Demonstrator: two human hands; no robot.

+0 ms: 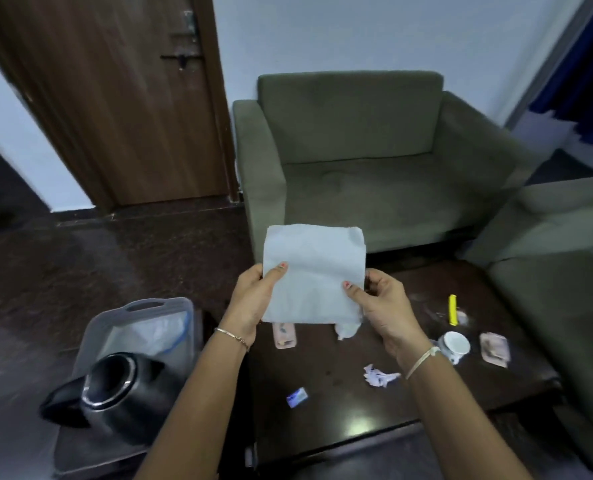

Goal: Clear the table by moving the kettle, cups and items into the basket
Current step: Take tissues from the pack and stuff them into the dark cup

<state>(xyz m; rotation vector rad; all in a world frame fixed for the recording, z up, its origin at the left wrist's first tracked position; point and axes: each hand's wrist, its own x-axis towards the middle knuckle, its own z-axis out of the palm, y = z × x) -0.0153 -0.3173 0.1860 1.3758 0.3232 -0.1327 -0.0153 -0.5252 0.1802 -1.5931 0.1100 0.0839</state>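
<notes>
Both hands hold a pale blue folded cloth up above the dark table. My left hand pinches its left edge and my right hand pinches its right edge. A black and steel kettle lies on its side at the lower left, in front of the grey basket, which holds a clear plastic bag. On the table lie a white cup, a yellow stick-shaped item, torn paper scraps, a small blue packet and a crumpled tissue.
A green armchair stands behind the table and another green seat to its right. A brown door is at the back left. Two pinkish flat items lie on the table, one right of the cup and one under the cloth.
</notes>
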